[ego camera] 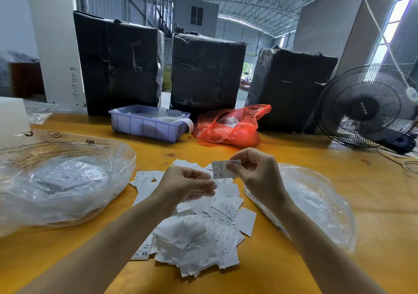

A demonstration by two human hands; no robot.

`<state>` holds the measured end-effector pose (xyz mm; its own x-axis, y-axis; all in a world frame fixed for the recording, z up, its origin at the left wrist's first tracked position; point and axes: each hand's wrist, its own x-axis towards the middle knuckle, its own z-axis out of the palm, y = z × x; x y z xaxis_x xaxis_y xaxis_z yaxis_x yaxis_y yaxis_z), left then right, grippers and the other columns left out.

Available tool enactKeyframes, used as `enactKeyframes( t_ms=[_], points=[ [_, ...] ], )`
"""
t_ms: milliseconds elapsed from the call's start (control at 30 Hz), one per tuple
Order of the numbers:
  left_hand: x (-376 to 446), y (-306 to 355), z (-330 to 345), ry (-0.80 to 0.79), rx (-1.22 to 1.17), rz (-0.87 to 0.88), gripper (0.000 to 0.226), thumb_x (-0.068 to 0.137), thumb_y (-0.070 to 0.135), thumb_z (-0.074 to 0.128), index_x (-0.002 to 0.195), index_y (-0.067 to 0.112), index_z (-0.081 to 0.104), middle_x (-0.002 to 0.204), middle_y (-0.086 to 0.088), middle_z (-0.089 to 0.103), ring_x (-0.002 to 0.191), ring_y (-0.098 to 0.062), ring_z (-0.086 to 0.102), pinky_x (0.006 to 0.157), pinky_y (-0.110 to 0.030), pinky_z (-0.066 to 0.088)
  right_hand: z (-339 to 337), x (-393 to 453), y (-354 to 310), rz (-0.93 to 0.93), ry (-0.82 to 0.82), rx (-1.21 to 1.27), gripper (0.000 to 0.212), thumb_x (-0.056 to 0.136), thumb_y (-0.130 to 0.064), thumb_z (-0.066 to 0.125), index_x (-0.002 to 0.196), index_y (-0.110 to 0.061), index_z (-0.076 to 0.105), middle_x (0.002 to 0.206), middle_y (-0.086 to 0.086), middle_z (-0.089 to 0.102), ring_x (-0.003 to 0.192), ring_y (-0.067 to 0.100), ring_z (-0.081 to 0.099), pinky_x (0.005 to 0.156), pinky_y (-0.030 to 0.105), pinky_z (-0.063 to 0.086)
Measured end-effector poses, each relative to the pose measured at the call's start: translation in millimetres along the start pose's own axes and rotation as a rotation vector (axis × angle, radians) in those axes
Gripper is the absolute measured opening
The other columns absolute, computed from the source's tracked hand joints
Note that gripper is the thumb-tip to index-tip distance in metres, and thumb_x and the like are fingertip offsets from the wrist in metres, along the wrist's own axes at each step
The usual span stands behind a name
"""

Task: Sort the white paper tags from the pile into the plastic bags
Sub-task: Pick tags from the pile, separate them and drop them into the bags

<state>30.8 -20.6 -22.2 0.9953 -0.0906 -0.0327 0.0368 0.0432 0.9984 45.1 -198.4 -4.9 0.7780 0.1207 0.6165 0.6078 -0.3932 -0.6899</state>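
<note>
Where nearest, pile (199, 232): loose white tags heaped on the bench (373, 203), between two clear bags.
Handling: light, thin, likely slippery; best pinched by an edge.
Left hand (187, 186): curled, grip contents unclear.
Right hand (255, 171): pinched "L" tag (220, 169).

Lighting: your view is bright, with daylight from the translucent roof (260, 1) and windows at right (393, 28), which blow out to white. Glare sits on the clear bags (67, 180). Shadows under your arms are soft. Wide-angle bending curves the edges; the left margin is blurred.
</note>
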Motion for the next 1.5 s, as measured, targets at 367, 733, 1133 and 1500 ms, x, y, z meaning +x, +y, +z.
enactKeyframes(
  t_ms=[367,733,1133,1500],
  points=[
    [3.5,-0.5,-2.0,0.009,-0.024,-0.009,0.026,0.066,0.012,0.08,0.089,0.007,0.068,0.075,-0.009,0.074,0.069,-0.015,0.073,0.056,-0.018,0.048,1.9,-2.5,1.8,0.003,-0.052,-0.053,0.017,0.078,-0.004,0.074,0.072,-0.017,0.064,0.076,0.0,0.068,0.076,0.019,0.068,0.066,0.034,0.058],
    [3.6,-0.3,-2.1,-0.007,-0.031,-0.017,0.034,0.062,0.009,0.083,0.092,0.005,0.068,0.078,-0.009,0.075,0.072,-0.016,0.073,0.052,-0.014,0.05,1.4,-1.7,2.7,-0.021,0.021,-0.036,0.02,0.078,-0.005,0.074,0.072,-0.022,0.063,0.078,0.0,0.069,0.079,0.02,0.069,0.067,0.042,0.058],
    [2.2,0.5,-1.6,-0.011,-0.023,-0.015,0.04,0.057,0.012,0.083,0.093,0.005,0.068,0.08,-0.011,0.075,0.075,-0.018,0.073,0.056,-0.016,0.051,3.8,-2.0,3.4,-0.026,0.001,-0.048,0.016,0.079,-0.005,0.073,0.074,-0.017,0.064,0.077,0.003,0.069,0.078,0.022,0.069,0.065,0.042,0.058],
    [4.3,-1.4,-2.7,0.024,-0.005,-0.014,0.028,0.067,0.004,0.08,0.092,0.004,0.067,0.078,-0.01,0.075,0.07,-0.016,0.073,0.065,-0.024,0.049,2.9,-1.4,5.7,0.04,-0.06,0.01,0.01,0.08,-0.003,0.072,0.076,-0.009,0.065,0.081,0.009,0.069,0.08,0.022,0.069,0.065,0.034,0.059]
  ],
)
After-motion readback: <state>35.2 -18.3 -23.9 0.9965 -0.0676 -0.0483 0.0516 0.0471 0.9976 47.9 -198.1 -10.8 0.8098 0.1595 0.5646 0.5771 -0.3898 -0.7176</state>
